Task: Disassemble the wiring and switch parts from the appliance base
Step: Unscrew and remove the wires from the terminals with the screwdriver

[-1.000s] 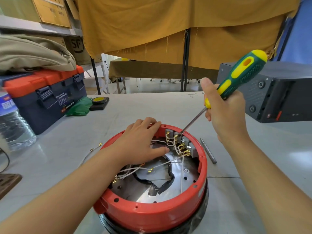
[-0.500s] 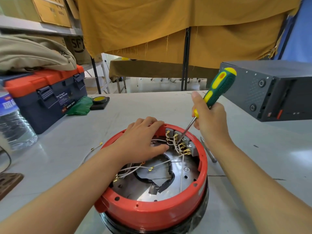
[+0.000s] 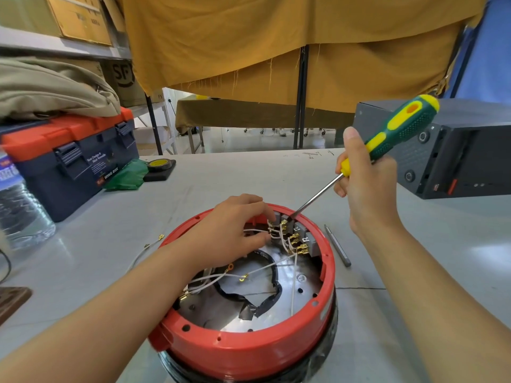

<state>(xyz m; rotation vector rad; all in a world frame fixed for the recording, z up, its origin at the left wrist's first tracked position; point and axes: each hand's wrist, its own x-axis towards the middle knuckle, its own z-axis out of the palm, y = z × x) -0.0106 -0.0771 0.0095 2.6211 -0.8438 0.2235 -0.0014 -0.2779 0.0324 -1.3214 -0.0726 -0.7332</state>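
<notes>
The round appliance base (image 3: 249,352) with its red rim sits on the table in front of me, open side up. A grey switch block (image 3: 304,240) with brass terminals is fixed at its far inner wall. White wires (image 3: 260,272) run from it across the metal floor. My left hand (image 3: 229,233) reaches inside, thumb and fingers curled on the white wires right beside the terminals. My right hand (image 3: 365,186) grips a green and yellow screwdriver (image 3: 401,128), whose tip touches the top of the switch block.
A thin metal bit (image 3: 337,244) lies just right of the base; a loose wire (image 3: 149,244) lies left of it. A blue and orange toolbox (image 3: 69,161), water bottle (image 3: 19,205), green cloth and tape roll (image 3: 160,164) stand left. A black device (image 3: 456,150) stands right.
My right hand dipped toward the base, then drew back up and to the right, tilting the screwdriver handle outward; its tip stays on the switch block. My left fingers curled closer to the terminals.
</notes>
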